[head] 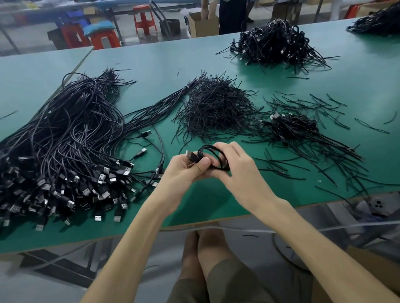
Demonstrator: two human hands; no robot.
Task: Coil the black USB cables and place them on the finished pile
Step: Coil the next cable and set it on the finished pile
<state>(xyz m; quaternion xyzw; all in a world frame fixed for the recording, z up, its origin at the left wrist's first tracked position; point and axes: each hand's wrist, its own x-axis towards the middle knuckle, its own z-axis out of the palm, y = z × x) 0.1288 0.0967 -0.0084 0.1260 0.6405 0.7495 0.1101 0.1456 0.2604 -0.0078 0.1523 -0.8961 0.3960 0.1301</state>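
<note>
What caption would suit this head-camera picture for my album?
Left hand and right hand hold a coiled black USB cable over a green table, uncoiled cables piled on the left.

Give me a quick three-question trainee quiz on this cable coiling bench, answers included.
1. True or false: the left hand and right hand both grip the coiled cable.
2. On which side of the person does the big heap of uncoiled USB cables lie? A) left B) right C) on the floor
3. Fill in: the table top is ____ in colour.
Key: 1 true; 2 A; 3 green.
</note>
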